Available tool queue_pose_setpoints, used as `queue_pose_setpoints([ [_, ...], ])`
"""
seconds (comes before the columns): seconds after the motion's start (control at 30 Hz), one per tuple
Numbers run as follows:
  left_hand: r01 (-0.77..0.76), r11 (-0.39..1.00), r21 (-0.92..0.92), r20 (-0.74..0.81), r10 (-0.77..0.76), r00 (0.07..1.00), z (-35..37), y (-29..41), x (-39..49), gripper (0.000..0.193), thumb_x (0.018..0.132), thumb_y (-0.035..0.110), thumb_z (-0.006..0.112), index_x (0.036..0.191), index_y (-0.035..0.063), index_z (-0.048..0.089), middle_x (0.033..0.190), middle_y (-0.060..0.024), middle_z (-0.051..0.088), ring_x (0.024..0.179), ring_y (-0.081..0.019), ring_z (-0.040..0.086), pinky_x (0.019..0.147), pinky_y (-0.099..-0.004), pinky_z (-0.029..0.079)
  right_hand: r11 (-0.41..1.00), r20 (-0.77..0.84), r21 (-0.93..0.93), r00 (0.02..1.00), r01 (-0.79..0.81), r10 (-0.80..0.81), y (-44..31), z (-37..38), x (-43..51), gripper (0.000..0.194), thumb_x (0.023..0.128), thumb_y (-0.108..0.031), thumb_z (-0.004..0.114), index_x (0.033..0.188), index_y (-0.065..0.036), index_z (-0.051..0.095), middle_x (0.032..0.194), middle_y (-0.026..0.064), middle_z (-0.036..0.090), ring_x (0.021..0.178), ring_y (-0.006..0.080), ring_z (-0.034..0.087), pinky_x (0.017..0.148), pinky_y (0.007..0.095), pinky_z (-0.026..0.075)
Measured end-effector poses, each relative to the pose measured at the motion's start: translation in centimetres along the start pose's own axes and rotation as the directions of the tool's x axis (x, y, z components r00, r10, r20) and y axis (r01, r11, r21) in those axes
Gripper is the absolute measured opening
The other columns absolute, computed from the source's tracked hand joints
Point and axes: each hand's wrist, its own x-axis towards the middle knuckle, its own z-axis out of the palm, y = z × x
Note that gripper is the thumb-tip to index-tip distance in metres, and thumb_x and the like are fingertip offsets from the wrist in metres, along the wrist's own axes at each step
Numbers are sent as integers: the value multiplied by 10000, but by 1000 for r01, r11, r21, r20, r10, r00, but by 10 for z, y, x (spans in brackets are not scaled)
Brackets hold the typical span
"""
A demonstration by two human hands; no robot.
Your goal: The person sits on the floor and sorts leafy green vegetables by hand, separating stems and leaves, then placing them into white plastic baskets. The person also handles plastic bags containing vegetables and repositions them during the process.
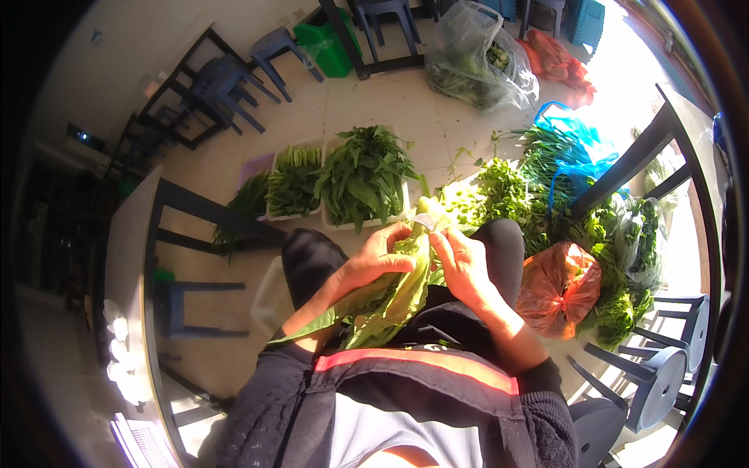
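Observation:
Between my knees is a leafy green vegetable [404,292], perhaps stem lettuce, its stem end pointing away from me and its long leaves lying over my lap. My left hand [377,257] grips it around the stalk, thumb on top. On the other side, my right hand [462,257] is closed at the stem end, thumb against a small knife blade [425,220] that lies over the stalk. The knife's handle is hidden by the fingers. Just beyond the hands, a heap of cut greens [491,193] lies on the floor in strong sunlight.
Ahead stand baskets of long-leaved greens [368,175] and cut stalks [295,181]. To the right are a tied red plastic bag [559,292], a blue bag [585,158] and plastic stools [658,389]. Tables flank me, one with a dark-legged frame [210,216] at left. A clear bag of vegetables [480,64] sits farther off.

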Motion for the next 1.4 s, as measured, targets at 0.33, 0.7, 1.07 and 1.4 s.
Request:
queue_pose_setpoints([
  [0.33,161,916,367,-208,-88,974,24,-14,-8,552,858,192,683,1304,-36,450,1153,-87,577,1077,-138,531,941,-288,428,927,222,300,961,-225,161,11,-3,6,469,1004,-404,460,723,-41,556,552,105,502,441,200,465,422,323,379],
  [0.7,251,967,-47,-99,-254,962,9,-1,-8,424,781,271,614,1101,-2,565,875,-65,608,756,-132,582,695,-239,471,928,12,-360,995,101,-104,8,-23,16,392,881,-371,676,877,-3,541,670,168,568,594,336,552,580,390,452],
  [1.07,164,983,78,-47,-160,986,1,-15,-10,404,794,214,635,1123,-7,557,927,-57,606,847,-126,566,799,-268,455,910,-80,-382,976,159,-204,8,-10,4,298,906,-287,663,835,-25,540,655,164,555,575,329,560,548,382,457],
  [1.4,151,989,8,-75,-150,986,12,-19,-4,373,855,109,570,1211,1,545,986,-10,587,883,-79,526,792,-236,437,906,-83,-375,967,194,-242,16,14,-2,288,955,-320,572,924,-35,602,706,177,627,646,366,633,581,422,497],
])
